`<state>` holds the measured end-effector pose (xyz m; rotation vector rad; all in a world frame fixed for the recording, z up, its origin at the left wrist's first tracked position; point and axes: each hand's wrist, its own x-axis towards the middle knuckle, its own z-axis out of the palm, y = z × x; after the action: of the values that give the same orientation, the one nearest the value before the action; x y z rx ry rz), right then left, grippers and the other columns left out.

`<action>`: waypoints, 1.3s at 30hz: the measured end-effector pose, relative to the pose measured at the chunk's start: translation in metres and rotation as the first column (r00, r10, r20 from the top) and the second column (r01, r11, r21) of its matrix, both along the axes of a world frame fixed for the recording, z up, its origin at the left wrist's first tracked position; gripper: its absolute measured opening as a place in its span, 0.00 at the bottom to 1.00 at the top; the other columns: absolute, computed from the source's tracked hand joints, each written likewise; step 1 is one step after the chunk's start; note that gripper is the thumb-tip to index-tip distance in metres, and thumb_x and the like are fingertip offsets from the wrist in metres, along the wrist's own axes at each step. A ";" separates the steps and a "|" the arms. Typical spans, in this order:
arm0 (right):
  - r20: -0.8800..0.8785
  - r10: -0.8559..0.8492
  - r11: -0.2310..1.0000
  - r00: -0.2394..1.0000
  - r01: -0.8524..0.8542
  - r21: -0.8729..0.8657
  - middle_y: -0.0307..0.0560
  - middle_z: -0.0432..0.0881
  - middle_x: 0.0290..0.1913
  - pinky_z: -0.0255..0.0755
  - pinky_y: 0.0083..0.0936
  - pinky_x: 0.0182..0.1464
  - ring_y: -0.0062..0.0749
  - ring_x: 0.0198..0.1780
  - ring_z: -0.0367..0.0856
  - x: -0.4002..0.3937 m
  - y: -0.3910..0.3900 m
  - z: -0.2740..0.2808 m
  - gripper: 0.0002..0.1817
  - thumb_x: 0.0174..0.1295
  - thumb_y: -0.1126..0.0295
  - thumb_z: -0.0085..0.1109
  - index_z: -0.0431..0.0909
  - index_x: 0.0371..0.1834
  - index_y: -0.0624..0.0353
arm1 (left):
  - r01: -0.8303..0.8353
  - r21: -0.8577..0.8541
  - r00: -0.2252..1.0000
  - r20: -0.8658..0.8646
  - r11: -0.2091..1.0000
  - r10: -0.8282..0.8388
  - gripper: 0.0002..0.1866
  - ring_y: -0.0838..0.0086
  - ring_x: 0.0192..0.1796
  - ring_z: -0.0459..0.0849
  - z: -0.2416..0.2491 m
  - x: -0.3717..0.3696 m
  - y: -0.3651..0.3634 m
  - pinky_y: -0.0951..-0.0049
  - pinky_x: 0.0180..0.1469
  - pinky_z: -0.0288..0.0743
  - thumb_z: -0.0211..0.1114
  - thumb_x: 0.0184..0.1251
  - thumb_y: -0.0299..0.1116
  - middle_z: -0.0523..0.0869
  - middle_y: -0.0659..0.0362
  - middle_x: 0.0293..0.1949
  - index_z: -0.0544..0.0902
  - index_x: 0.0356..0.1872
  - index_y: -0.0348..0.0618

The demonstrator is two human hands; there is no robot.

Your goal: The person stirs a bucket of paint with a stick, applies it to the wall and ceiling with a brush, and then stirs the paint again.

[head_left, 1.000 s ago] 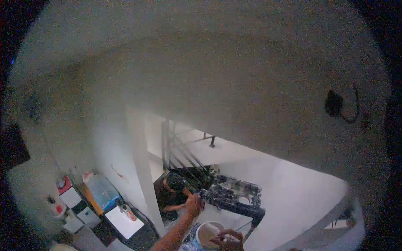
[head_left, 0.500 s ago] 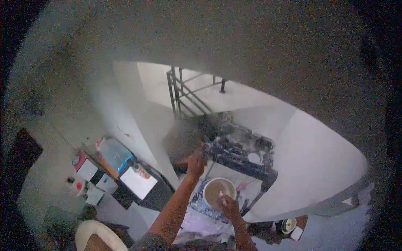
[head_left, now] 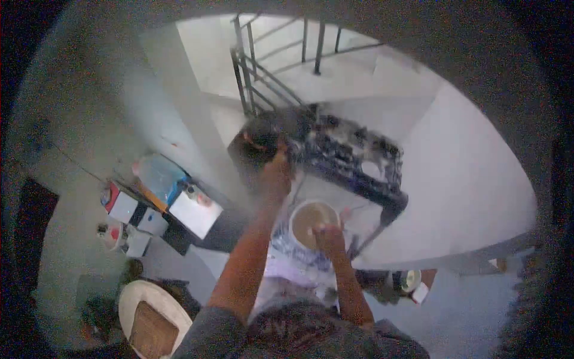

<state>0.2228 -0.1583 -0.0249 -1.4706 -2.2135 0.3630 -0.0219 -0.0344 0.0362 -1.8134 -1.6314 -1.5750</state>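
Note:
My left hand (head_left: 277, 166) reaches forward to the left end of a dark rack (head_left: 359, 173), beside a large dark rounded object (head_left: 254, 143). Its fingers are smeared, so whether they hold anything does not show. My right hand (head_left: 330, 240) is over the near right side of a round white bucket (head_left: 292, 230). Brownish liquid or paste (head_left: 311, 216) lies in the bucket. The right fingers are closed together, with something small and pale at their tips that I cannot make out. The bucket stands on a blue-and-white patterned surface (head_left: 286, 242).
Dark metal railings (head_left: 245, 78) rise behind the rack. To the left are a clear container with blue (head_left: 158, 176), a white sheet-like item (head_left: 196, 214) and several small boxes (head_left: 122, 206). A pale rounded chair (head_left: 128, 299) stands at lower left. A round container (head_left: 411, 280) sits at lower right.
The view has tilted down, so the surroundings sit higher in the picture. My left hand has stayed at the rack's left end. The right hand remains over the bucket, slightly shifted.

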 end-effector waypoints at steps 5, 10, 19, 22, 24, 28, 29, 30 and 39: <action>-0.009 0.034 0.972 0.999 -0.035 -0.232 0.59 0.82 0.27 0.73 0.47 0.40 0.57 0.32 0.81 0.013 0.007 -0.037 0.21 0.63 0.50 0.55 0.80 0.32 0.60 | -0.037 0.120 0.980 -0.191 0.992 0.059 0.19 0.63 0.28 0.83 -0.005 -0.004 -0.003 0.66 0.30 0.76 0.47 0.74 0.40 0.83 0.48 0.29 0.78 0.33 0.34; -0.012 0.044 0.931 0.999 -0.045 -0.363 0.60 0.83 0.34 0.75 0.46 0.44 0.54 0.40 0.82 0.008 0.014 -0.023 0.20 0.63 0.51 0.55 0.82 0.36 0.60 | 0.441 -0.082 0.768 0.549 0.894 -0.329 0.11 0.55 0.27 0.80 0.020 0.007 -0.013 0.65 0.31 0.74 0.55 0.70 0.34 0.80 0.50 0.25 0.76 0.31 0.38; 0.181 0.207 0.952 0.961 -0.156 -0.262 0.59 0.84 0.39 0.75 0.47 0.45 0.52 0.42 0.83 -0.012 0.038 -0.090 0.18 0.61 0.54 0.57 0.83 0.39 0.58 | 0.266 0.055 0.945 0.181 0.962 -0.271 0.24 0.63 0.18 0.76 0.035 0.014 -0.016 0.64 0.22 0.67 0.41 0.78 0.49 0.78 0.53 0.18 0.76 0.39 0.36; 0.121 0.193 0.970 0.974 -0.170 -0.175 0.53 0.85 0.34 0.76 0.42 0.41 0.47 0.37 0.83 -0.008 0.023 -0.024 0.15 0.60 0.59 0.58 0.84 0.36 0.60 | 0.129 0.159 0.989 0.049 0.979 -0.138 0.26 0.74 0.17 0.72 0.012 0.005 -0.002 0.69 0.21 0.64 0.44 0.77 0.52 0.75 0.56 0.17 0.77 0.39 0.35; -0.280 -0.184 0.934 0.942 0.079 -0.348 0.52 0.85 0.36 0.77 0.37 0.41 0.43 0.39 0.85 -0.005 0.013 0.005 0.13 0.61 0.61 0.58 0.85 0.36 0.60 | 0.213 0.027 0.956 0.198 0.977 -0.214 0.23 0.70 0.17 0.73 0.029 0.011 -0.019 0.68 0.21 0.64 0.46 0.77 0.47 0.75 0.55 0.16 0.77 0.40 0.33; -0.318 -0.299 0.923 0.900 0.188 -0.336 0.53 0.86 0.37 0.77 0.33 0.42 0.40 0.42 0.85 0.017 -0.008 -0.009 0.14 0.63 0.60 0.58 0.84 0.38 0.60 | 0.472 0.024 0.738 0.537 0.881 -0.410 0.25 0.62 0.16 0.74 0.015 0.008 -0.011 0.63 0.22 0.65 0.47 0.76 0.48 0.75 0.52 0.15 0.77 0.39 0.31; -0.329 -0.335 0.925 0.883 0.243 -0.291 0.52 0.86 0.35 0.77 0.32 0.40 0.36 0.37 0.85 0.018 -0.016 -0.009 0.16 0.62 0.57 0.60 0.84 0.38 0.59 | 0.383 0.026 0.834 0.421 0.923 -0.357 0.26 0.69 0.19 0.77 0.006 0.007 -0.007 0.68 0.24 0.69 0.44 0.77 0.50 0.79 0.56 0.19 0.79 0.38 0.34; -0.339 -0.371 0.922 0.864 0.299 -0.246 0.51 0.86 0.32 0.77 0.30 0.39 0.33 0.33 0.85 0.021 -0.027 -0.009 0.18 0.61 0.53 0.62 0.84 0.39 0.59 | 0.291 0.041 0.908 0.304 0.956 -0.289 0.28 0.76 0.23 0.79 0.001 0.008 -0.004 0.73 0.26 0.73 0.40 0.77 0.51 0.84 0.59 0.24 0.81 0.37 0.37; -0.445 -0.362 0.921 0.819 0.239 -0.308 0.46 0.83 0.41 0.75 0.21 0.41 0.23 0.41 0.79 0.018 -0.087 0.005 0.13 0.67 0.66 0.59 0.80 0.46 0.66 | 0.557 0.147 0.477 0.750 0.817 -0.459 0.20 0.74 0.21 0.79 -0.010 0.009 -0.004 0.72 0.27 0.74 0.47 0.76 0.46 0.81 0.57 0.21 0.80 0.40 0.39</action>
<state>0.2404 -0.2450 -0.0204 -1.6018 -1.5384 0.8208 -0.0130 -0.0381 0.0267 -1.9316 -1.5129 -2.9117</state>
